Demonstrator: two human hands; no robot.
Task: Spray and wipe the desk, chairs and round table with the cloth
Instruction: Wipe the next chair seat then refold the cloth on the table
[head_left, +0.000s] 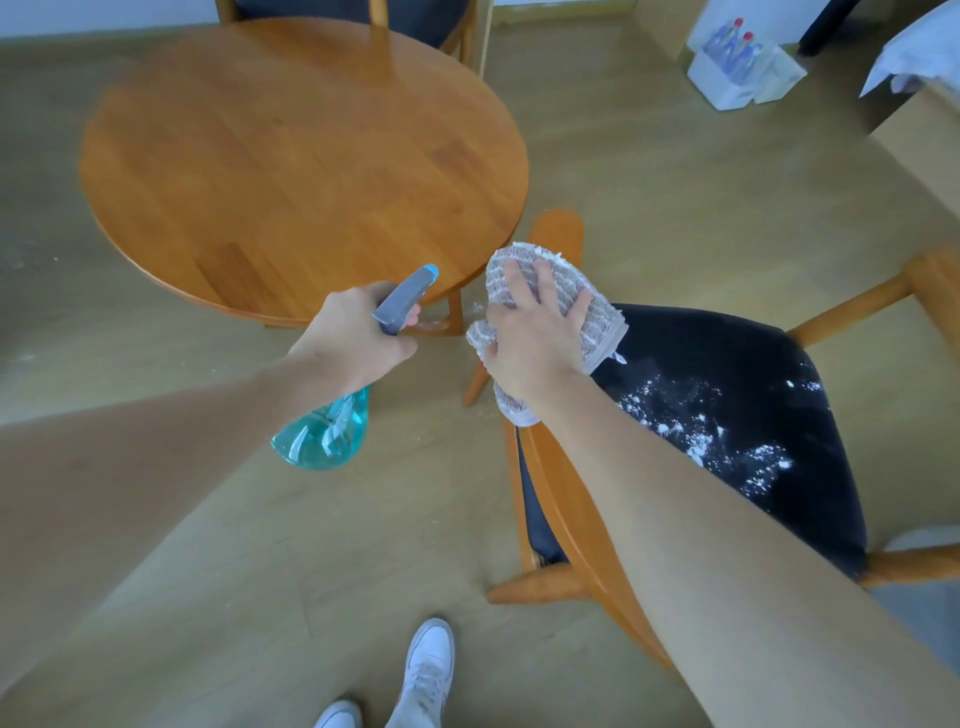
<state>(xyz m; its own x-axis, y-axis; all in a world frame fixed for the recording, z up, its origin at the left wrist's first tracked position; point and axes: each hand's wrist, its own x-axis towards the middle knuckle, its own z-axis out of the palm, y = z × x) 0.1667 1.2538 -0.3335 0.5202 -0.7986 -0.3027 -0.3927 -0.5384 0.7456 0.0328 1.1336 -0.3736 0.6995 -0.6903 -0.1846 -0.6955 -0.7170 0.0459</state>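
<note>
My left hand (358, 338) grips a blue spray bottle (324, 431) by its grey trigger head, nozzle aimed up and right near the edge of the round wooden table (291, 156). My right hand (535, 338) lies spread over a grey ribbed cloth (597, 332) and presses it on the front left corner of a wooden chair (576, 514). That chair's dark seat (753, 364) carries white specks and powder just right of the cloth.
A second wooden chair (415, 21) stands behind the table. A white box with bottles (737, 67) sits on the floor at the back right. White cloth (914, 52) hangs at the far right edge. My white shoes (415, 675) stand on the wooden floor.
</note>
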